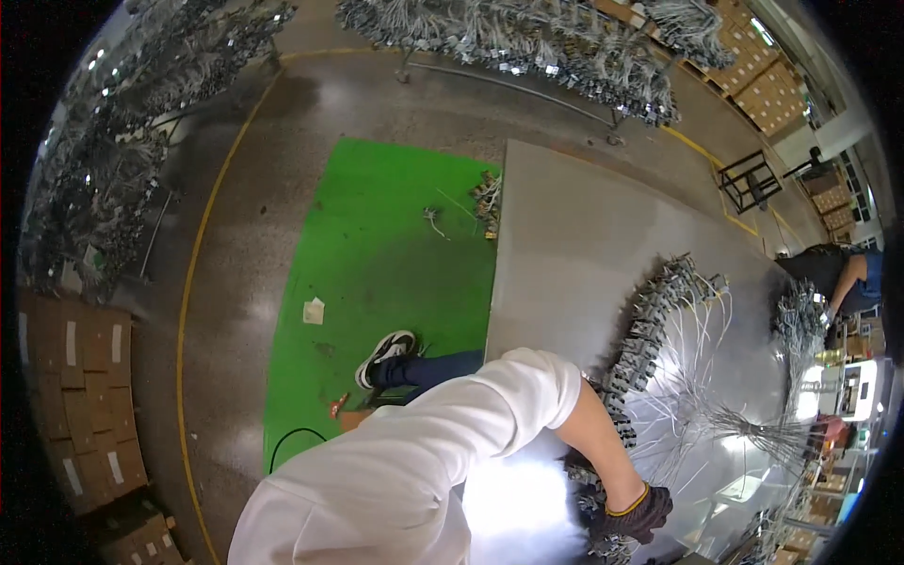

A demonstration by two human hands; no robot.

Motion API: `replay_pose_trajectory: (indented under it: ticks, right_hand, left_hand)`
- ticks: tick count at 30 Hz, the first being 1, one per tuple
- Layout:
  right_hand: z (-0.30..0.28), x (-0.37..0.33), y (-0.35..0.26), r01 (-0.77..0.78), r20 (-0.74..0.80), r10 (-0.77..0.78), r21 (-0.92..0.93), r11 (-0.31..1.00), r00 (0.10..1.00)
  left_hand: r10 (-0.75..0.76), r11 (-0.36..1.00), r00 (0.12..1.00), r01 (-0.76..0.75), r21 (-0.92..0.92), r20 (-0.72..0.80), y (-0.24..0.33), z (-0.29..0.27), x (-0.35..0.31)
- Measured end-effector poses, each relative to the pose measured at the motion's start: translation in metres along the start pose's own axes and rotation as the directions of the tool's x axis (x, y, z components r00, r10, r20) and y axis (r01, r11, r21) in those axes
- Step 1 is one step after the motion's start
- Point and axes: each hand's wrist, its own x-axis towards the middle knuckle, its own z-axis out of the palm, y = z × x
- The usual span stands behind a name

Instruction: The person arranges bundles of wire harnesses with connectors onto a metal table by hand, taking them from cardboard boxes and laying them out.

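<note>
My left hand [642, 514], in a dark glove with a yellow cuff, reaches across the grey metal table [565, 217] at the lower right. Its fingers look curled, and what they may hold is hidden beneath the glove. Next to it, dark cable connectors [591, 499] lie in a heap. From there a curved row of dark grey connectors [645, 339] runs away over the tabletop. Thin pale cables [692, 377] fan out from that row and gather into a bundle [753, 428] on the right. My right hand is out of view.
A green mat [386, 235] lies left of the table, with loose cable scraps [435, 221] on it. Racks hung with cables [527, 47] stand at the back and left. Cardboard boxes [89, 386] are stacked at lower left. Another person's arm [847, 282] is at the far right.
</note>
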Motion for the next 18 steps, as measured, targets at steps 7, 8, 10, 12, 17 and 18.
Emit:
replay_pose_trajectory:
  ticks: [7, 8, 10, 12, 17, 18]
  right_hand:
    - [-0.044, -0.157, -0.07, -0.597, -0.154, 0.888, -0.787, 0.155, 0.434]
    - [-0.046, -0.168, -0.073, -0.553, -0.108, 0.892, -0.815, 0.174, 0.439]
    - [-0.048, -0.184, -0.088, -0.477, -0.042, 0.903, -0.859, 0.186, 0.428]
    - [-0.051, -0.195, -0.112, -0.417, -0.029, 0.923, -0.897, 0.146, 0.385]
    - [-0.032, -0.168, -0.039, -0.197, -0.051, 0.974, -0.98, -0.006, 0.221]
    - [-0.036, -0.19, -0.071, -0.161, -0.203, 0.976, -0.969, -0.189, 0.074]
  left_hand:
    - [-0.087, 0.993, 0.99, 0.095, 0.071, -0.107, 0.006, 0.007, -0.009]
    - [-0.089, 0.995, 0.993, 0.092, 0.033, -0.083, 0.005, 0.008, -0.01]
    - [-0.058, 0.997, 0.998, 0.057, -0.046, -0.031, 0.003, 0.013, -0.007]
    - [0.037, 0.991, 0.999, -0.035, -0.132, 0.018, 0.001, 0.023, 0.009]
    - [-0.143, 0.99, 0.941, 0.141, -0.028, -0.306, 0.017, 0.128, 0.006]
    - [-0.044, 0.961, 0.987, 0.085, -0.263, 0.157, 0.004, 0.021, 0.014]
